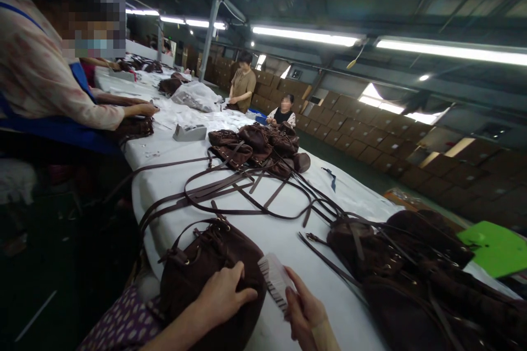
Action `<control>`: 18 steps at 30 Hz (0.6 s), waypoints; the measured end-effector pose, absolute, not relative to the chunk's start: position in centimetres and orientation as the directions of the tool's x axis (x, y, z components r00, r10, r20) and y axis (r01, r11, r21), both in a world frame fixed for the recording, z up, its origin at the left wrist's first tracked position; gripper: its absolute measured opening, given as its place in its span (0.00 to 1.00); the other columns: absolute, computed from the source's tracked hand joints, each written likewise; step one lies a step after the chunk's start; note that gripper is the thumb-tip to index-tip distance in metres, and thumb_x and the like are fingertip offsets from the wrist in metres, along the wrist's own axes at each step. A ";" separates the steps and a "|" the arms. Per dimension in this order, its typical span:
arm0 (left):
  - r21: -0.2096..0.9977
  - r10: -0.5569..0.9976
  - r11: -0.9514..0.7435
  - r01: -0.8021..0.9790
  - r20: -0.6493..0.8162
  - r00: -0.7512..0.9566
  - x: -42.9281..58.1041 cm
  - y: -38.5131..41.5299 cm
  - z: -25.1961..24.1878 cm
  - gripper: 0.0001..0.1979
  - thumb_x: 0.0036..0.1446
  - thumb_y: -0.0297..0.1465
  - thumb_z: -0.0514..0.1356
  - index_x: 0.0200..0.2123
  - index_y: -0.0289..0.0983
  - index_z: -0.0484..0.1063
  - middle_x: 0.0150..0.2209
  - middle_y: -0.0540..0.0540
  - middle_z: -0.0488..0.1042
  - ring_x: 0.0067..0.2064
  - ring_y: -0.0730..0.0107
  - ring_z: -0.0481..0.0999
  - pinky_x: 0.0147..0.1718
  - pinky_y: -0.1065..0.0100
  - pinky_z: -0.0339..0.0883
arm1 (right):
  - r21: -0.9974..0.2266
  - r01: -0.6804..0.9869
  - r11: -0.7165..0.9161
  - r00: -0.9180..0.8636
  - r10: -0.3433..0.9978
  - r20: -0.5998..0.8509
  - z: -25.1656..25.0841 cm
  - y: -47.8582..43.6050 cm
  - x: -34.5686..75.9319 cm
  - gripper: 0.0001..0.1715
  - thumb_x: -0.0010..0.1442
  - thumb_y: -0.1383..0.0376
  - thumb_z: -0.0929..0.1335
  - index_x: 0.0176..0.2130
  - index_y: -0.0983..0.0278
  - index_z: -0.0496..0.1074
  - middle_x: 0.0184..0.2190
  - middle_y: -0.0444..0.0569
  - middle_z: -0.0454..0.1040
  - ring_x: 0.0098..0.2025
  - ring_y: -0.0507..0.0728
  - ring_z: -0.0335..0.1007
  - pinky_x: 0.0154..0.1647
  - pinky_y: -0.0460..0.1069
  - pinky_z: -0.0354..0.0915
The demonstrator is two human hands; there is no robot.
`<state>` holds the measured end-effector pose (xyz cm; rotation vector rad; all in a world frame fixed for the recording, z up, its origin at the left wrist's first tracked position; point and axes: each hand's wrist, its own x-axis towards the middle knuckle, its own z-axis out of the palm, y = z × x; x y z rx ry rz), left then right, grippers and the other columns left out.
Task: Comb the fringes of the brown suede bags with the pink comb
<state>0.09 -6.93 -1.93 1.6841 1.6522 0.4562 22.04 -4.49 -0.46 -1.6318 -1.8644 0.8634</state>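
Left hand [224, 292], thumb spread, atop brown bag [197, 269] | right hand [303, 310] pinching pale striped item [274, 279] beside it

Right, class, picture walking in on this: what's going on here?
Someone has their left hand on a dark brown bag at the near side of a white-covered table. Their right hand holds a pale, brush-like tool beside it; whether it touches is hard to tell. More brown bags are heaped farther up, with others to the right. At left, a co-worker in a blue apron handles something brown.
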 end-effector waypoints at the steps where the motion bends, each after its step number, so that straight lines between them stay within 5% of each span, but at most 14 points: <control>1: 0.673 0.971 0.092 0.734 -0.224 0.083 0.3 -7.6 -2.6 0.19 0.59 0.41 0.55 0.50 0.39 0.68 0.44 0.39 0.78 0.47 0.51 0.77 0.44 0.60 0.67 | -0.738 0.671 0.079 -0.160 0.986 -0.040 -0.7 -4.6 21.9 0.40 0.63 0.47 0.55 0.62 0.71 0.60 0.18 0.40 0.65 0.14 0.53 0.57 0.15 0.47 0.58; 5: 0.526 0.965 0.113 0.843 -0.261 0.033 1.2 -9.5 -3.7 0.23 0.61 0.35 0.53 0.58 0.34 0.63 0.45 0.35 0.77 0.48 0.48 0.77 0.45 0.55 0.69 | -0.713 0.695 0.092 -0.182 0.982 -0.051 -0.8 -4.9 21.5 0.39 0.63 0.49 0.54 0.62 0.73 0.61 0.18 0.42 0.65 0.14 0.53 0.59 0.16 0.48 0.60; 10: 0.393 0.947 0.107 0.913 -0.319 0.026 2.1 -9.2 -2.4 0.16 0.58 0.25 0.54 0.48 0.30 0.72 0.42 0.30 0.78 0.45 0.46 0.78 0.43 0.53 0.71 | -0.692 0.707 0.146 -0.211 0.978 -0.009 0.1 -4.9 21.2 0.36 0.64 0.51 0.56 0.61 0.70 0.63 0.18 0.42 0.66 0.15 0.54 0.61 0.18 0.48 0.62; 18: 0.515 0.955 -0.123 0.848 -0.170 0.241 -0.8 -9.6 -0.4 0.15 0.62 0.31 0.45 0.44 0.39 0.70 0.42 0.39 0.78 0.44 0.50 0.78 0.43 0.52 0.70 | -0.705 0.688 0.174 -0.257 0.966 -0.013 2.2 -5.8 18.3 0.33 0.61 0.59 0.57 0.61 0.70 0.62 0.21 0.45 0.72 0.19 0.55 0.66 0.23 0.49 0.65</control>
